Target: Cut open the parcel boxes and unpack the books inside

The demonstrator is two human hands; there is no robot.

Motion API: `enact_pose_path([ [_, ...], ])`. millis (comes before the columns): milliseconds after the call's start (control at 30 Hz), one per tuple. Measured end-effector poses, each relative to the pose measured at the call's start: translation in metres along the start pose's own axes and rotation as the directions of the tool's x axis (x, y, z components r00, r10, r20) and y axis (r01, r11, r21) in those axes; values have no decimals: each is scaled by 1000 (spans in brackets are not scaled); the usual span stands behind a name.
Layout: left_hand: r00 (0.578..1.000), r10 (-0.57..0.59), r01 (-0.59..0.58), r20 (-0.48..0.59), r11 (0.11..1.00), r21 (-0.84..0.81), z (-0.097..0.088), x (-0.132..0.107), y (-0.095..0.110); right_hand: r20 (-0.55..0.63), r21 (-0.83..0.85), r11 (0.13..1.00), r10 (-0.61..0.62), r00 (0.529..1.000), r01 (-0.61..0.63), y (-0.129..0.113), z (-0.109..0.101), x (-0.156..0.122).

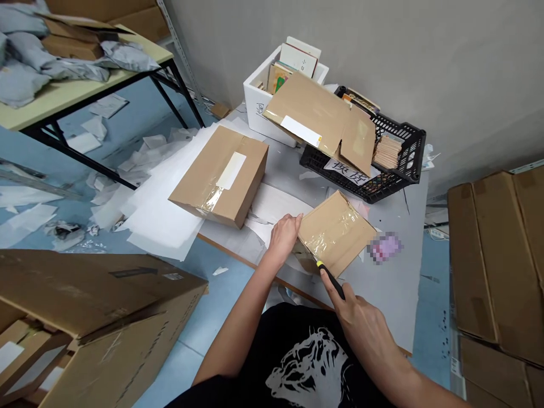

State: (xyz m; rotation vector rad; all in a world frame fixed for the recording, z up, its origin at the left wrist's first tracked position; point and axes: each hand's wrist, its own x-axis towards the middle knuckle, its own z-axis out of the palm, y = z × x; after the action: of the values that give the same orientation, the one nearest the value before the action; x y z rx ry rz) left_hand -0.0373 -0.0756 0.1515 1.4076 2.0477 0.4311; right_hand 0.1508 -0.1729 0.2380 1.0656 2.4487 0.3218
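The taped cardboard box [336, 233] sits near the desk's [374, 306] front edge, the left hand [285, 238] half-curled, gripping its left side, the right hand [359, 323] closed around a utility knife [332, 280] at its near corner; a second carton [219, 175] stands left of it, a black crate [408, 136] behind it

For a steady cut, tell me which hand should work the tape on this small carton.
Right: the right hand already grips the black-and-yellow box cutter, its tip at the taped edge of the carton. The left hand holds no tool and steadies the opposite edge.
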Motion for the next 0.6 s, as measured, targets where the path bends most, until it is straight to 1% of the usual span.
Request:
enact_pose_path([
  [100,1000,-3,3,5,1000,2,1,-2,3,-13,24,1000,6,1000,-6,4,3,-7],
  [267,1000,-4,4,13,1000,-15,2,-6,6,-32,-37,999,8,999,-9,5,10,-12],
  [400,1000,-27,27,-2,999,-18,5,-7,7,-88,-15,1000,14,996,-16,3,18,-18],
  [500,999,-24,23,-27,999,-43,6,-6,6,-120,69,997,23,992,-15,8,21,-21],
  [567,999,-2,-2,-37,995,-102,7,-4,2,-134,196,981,22,991,5,17,23,-24],
  [600,999,20,-26,-40,988,-155,7,-4,-1,-146,297,955,39,989,6,23,25,-25],
])
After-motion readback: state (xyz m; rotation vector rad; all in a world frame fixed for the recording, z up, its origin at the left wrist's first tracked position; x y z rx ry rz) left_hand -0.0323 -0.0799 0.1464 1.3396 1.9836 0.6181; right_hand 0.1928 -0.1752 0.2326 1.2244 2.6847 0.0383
